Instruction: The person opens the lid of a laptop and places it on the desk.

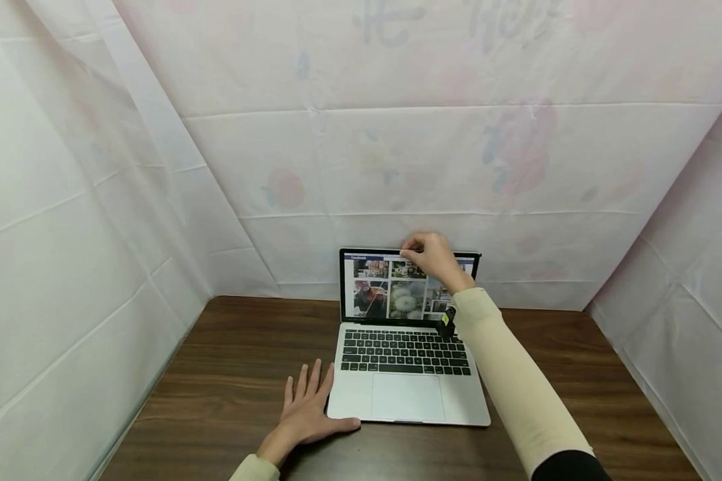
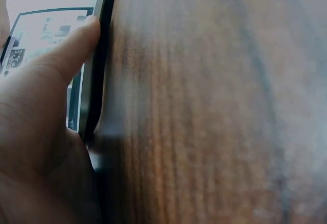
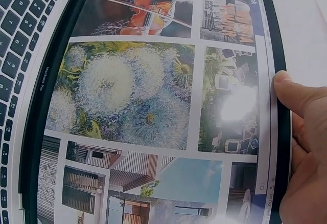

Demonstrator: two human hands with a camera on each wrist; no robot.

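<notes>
An opened silver laptop (image 1: 351, 394) stands on the wooden table, its lit screen (image 3: 133, 81) showing a page of pictures. With thumb in front and fingers behind, my right hand (image 1: 434, 257) pinches the top edge of the screen near its middle. In the right wrist view the thumb of that right hand (image 3: 306, 132) lies on the black bezel. My left hand (image 1: 307, 411) has its fingers spread at the laptop's front left corner. Its thumb touches the front edge, and in the left wrist view the left hand (image 2: 41, 96) lies against the laptop's side.
The dark wooden table (image 1: 216, 374) stretches to both sides of the laptop. White printed cloth (image 1: 397, 160) hangs behind the table, with more sheets at the left and right. A small black device (image 1: 447, 323) sits at my right wrist, over the keyboard (image 1: 397, 351).
</notes>
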